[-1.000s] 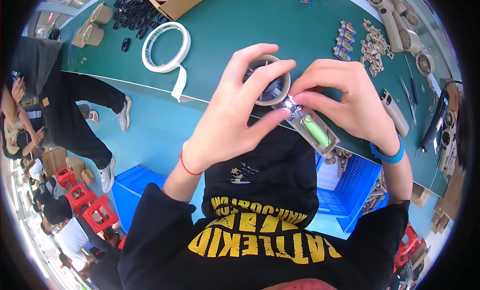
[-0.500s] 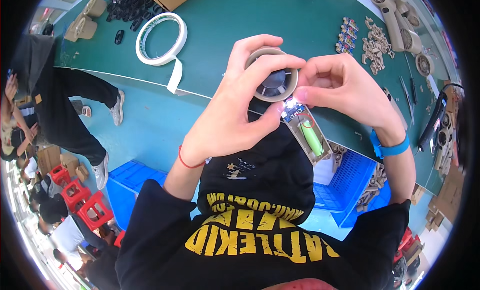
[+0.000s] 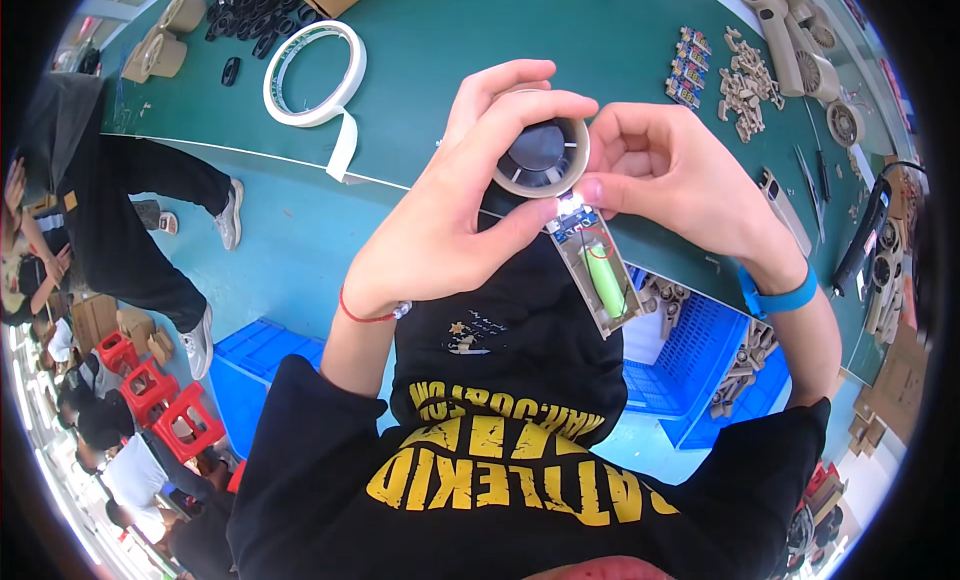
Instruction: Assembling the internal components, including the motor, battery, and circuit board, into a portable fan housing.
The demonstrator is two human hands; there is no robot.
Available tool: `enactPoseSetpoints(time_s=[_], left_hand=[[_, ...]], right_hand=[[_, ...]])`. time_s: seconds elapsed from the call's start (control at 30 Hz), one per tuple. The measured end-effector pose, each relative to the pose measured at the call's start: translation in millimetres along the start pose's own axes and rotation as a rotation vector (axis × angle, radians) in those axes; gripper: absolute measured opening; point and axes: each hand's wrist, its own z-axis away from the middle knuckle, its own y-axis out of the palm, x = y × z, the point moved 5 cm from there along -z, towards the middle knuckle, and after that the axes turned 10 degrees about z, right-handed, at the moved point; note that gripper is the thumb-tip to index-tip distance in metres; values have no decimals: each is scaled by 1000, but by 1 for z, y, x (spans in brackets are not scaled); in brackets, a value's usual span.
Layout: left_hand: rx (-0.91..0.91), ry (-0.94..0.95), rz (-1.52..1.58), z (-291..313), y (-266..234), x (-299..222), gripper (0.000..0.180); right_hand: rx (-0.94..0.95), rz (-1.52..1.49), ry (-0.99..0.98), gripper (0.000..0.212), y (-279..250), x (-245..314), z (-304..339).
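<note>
A beige handheld fan (image 3: 600, 298) is held up in front of me, its handle casing uncovered. Inside the casing lie a green battery cell (image 3: 604, 280), a red wire and a blue circuit board (image 3: 577, 223) with white lights glowing at its top. My left hand (image 3: 455, 195) is closed round the fan's round head (image 3: 541, 150), its thumb beside the board. From the other side my right hand (image 3: 665, 175) grips where head and handle meet. Its thumb tip rests by the lights, and its other fingers are curled, partly hidden.
On the green table (image 3: 420, 70) lie a tape roll (image 3: 316, 75), black rings (image 3: 255, 15), circuit boards (image 3: 689, 68), small beige parts (image 3: 748, 85) and tweezers (image 3: 810, 190). Fan bodies (image 3: 790, 50) line the right. Below are blue crates (image 3: 690, 370); a person's legs (image 3: 150, 180) show at left.
Both hands and the fan have shifted slightly left. The handle now hangs a little more upright. The grip looks much the same, and the lights stay on.
</note>
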Motion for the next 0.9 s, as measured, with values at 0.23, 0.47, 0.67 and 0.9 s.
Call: enactPoseSetpoints(time_s=[0.23,0.47,0.67,0.9], left_hand=[[48,-9,62,1,-1,5,69],[-80,-52,27,1,8,3,72],[-113,-73,168,-1,9,7,74],[-258,-129,312,2,16,-2,74]], right_hand=[[-16,-28,47,15,3,-5,2],[-62,-19,25,17,6,-6,-4],[-68,160,78,29,1,2,-7],[-104,180,68,17,7,2,-2]])
